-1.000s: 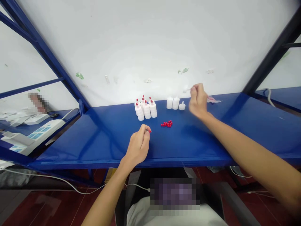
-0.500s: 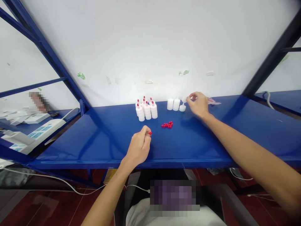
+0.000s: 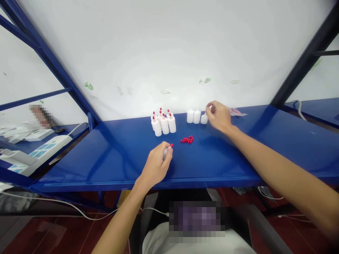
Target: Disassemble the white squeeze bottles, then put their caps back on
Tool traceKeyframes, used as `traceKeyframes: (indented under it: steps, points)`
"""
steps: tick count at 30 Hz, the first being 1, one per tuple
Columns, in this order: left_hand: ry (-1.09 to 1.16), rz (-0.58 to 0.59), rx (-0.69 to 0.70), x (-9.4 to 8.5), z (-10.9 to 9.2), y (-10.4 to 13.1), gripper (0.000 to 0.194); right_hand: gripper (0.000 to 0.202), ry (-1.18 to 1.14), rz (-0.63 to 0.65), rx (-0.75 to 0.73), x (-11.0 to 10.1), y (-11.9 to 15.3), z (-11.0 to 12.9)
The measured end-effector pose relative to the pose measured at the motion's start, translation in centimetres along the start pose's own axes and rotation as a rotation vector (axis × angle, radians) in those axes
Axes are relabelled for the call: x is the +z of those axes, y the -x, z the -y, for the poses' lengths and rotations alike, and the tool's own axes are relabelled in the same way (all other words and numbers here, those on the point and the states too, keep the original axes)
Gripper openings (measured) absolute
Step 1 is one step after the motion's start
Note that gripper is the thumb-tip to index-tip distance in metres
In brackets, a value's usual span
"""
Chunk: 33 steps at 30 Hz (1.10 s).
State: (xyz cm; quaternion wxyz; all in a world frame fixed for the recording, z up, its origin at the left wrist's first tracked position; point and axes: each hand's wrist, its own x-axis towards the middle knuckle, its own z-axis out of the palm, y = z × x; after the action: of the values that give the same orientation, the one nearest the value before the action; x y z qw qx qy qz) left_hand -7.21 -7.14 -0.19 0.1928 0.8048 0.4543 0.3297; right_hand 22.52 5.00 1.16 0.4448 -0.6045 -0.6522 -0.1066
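My left hand (image 3: 156, 161) is closed round a small white bottle (image 3: 165, 152) with a red tip, low over the front middle of the blue table. Beyond it stands a group of several white bottles with red tips (image 3: 164, 123). Small red caps (image 3: 187, 139) lie in a loose pile to the right of my left hand. Behind them is a short row of white bottles without red tips (image 3: 196, 116). My right hand (image 3: 219, 114) is at the right end of that row, thumb and forefinger together beside the last white bottle (image 3: 203, 119); what they pinch is hidden.
A crumpled clear and pink wrapper (image 3: 236, 112) lies behind my right wrist. The blue table (image 3: 111, 155) meets a white wall. On the left, beyond a blue frame, are a power strip (image 3: 50, 150) and white boxes. A black post (image 3: 299, 63) rises at the right.
The bottle in my left hand has tilted into view, its red tip higher. My right hand has shifted slightly left, against the end of the row. The camera view has moved a little.
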Motion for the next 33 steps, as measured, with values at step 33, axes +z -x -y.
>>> traceKeyframes:
  steps: [33]
  points:
    - [-0.107,0.023,0.055,-0.1,-0.4,0.3,0.023,0.016,0.019,0.806,-0.309,0.0,1.6,3.7]
